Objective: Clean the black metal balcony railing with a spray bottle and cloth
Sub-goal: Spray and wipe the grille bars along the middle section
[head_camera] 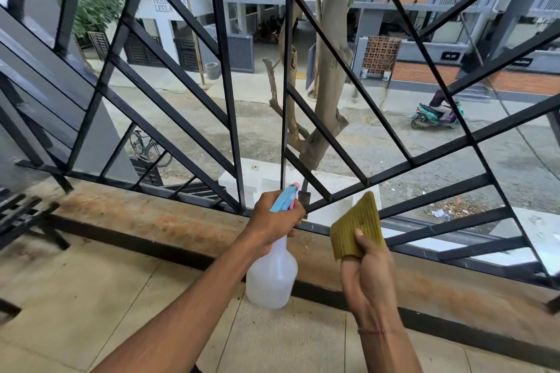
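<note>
Spray bottle (272,269) unlabelled, left hand (274,219), cloth (356,225), right hand (368,274)

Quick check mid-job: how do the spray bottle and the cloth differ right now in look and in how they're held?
The spray bottle is translucent white with a blue and pink head; the cloth is olive-yellow and ribbed. The left hand grips the bottle round its neck, its body hanging below the fist; the right hand pinches the cloth, which stands up above the thumb. The bottle is rigid, the cloth a flat sheet. Both are held up close to the railing.
</note>
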### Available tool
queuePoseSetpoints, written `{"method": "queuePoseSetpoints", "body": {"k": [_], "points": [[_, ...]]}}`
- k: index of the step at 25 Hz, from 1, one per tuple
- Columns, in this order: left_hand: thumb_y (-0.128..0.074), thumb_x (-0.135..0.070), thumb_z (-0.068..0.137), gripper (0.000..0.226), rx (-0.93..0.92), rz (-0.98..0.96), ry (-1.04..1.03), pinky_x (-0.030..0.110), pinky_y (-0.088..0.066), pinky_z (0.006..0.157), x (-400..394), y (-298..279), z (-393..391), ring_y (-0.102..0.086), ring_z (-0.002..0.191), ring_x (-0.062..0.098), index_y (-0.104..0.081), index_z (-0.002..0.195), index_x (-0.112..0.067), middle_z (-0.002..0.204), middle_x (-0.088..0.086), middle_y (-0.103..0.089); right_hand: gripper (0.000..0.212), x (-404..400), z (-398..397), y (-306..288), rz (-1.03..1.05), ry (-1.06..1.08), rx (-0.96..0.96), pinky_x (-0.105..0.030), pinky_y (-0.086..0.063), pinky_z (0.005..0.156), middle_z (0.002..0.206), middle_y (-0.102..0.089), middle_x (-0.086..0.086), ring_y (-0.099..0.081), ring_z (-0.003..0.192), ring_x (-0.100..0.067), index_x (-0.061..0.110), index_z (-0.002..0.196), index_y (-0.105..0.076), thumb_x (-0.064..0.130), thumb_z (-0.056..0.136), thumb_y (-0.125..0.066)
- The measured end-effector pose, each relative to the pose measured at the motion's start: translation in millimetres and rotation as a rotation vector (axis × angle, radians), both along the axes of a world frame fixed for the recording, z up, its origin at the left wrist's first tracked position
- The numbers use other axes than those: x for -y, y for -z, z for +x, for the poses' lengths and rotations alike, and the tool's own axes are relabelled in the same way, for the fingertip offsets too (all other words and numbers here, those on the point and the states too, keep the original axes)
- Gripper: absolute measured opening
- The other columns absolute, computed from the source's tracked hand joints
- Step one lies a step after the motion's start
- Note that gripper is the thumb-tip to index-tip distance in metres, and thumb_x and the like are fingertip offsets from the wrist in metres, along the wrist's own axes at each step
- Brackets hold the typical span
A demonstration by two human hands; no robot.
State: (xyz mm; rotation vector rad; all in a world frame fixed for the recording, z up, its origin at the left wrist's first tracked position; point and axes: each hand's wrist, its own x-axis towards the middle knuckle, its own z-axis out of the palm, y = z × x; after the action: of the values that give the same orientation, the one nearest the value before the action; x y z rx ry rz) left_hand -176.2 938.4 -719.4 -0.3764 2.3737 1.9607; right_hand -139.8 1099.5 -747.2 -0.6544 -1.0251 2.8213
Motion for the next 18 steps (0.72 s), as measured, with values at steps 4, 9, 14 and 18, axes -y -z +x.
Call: {"method": "queuePoseSetpoints", "body": {"k": [4, 9, 14, 18], "points": [[-0.067, -0.012, 0.093, 0.014, 0.007, -0.005, -0.006, 0.020, -0.054, 0.057, 0.6, 0.8, -2.8, -0.062, 0.083, 0.018, -0.068, 0.106, -0.015, 0.096, 0.010, -0.063, 0.061, 18.8, -51.2, 4.6, 1.155, -0.074, -0.376, -0.030, -0.051, 0.083, 0.115, -0.060, -0.001, -0.057, 0.094, -0.012, 0.016, 0.154, -0.035, -0.008, 0.099, -0.041], [-0.068, -0.015, 0.094, 0.010, 0.002, -0.017, -0.021, 0.019, -0.053, 0.056, -0.7, 9.3, -3.5, -0.063, 0.084, 0.021, -0.066, 0.103, -0.016, 0.098, 0.012, -0.063, 0.083, 32.4, -133.9, 46.2, 2.045, -0.405, -0.469, -0.045, -0.029, 0.120, 0.158, -0.026, -0.026, -0.025, 0.148, -0.039, -0.002, 0.155, -0.016, -0.018, 0.081, -0.050], [-0.069, -0.018, 0.095, 0.020, 0.011, -0.015, -0.035, 0.018, -0.053, 0.056, 3.5, 15.7, -9.8, -0.063, 0.084, 0.021, -0.067, 0.114, -0.016, 0.099, 0.009, -0.063, 0.059, 17.4, -128.7, 38.6, 2.351, -0.404, -0.633, -0.042, -0.046, 0.107, 0.135, -0.050, -0.030, -0.053, 0.124, -0.039, -0.010, 0.145, -0.029, 0.000, 0.093, -0.056], [-0.069, -0.015, 0.095, 0.022, 0.011, 0.019, -0.030, 0.017, -0.052, 0.055, 4.2, 16.2, -9.2, -0.061, 0.083, 0.020, -0.067, 0.117, -0.014, 0.098, 0.009, -0.061, 0.049, -4.6, -110.5, 8.4, 2.950, -0.623, -0.445, -0.052, -0.038, 0.111, 0.143, -0.037, -0.040, -0.041, 0.129, -0.049, -0.015, 0.144, -0.034, 0.012, 0.103, -0.040]]}}
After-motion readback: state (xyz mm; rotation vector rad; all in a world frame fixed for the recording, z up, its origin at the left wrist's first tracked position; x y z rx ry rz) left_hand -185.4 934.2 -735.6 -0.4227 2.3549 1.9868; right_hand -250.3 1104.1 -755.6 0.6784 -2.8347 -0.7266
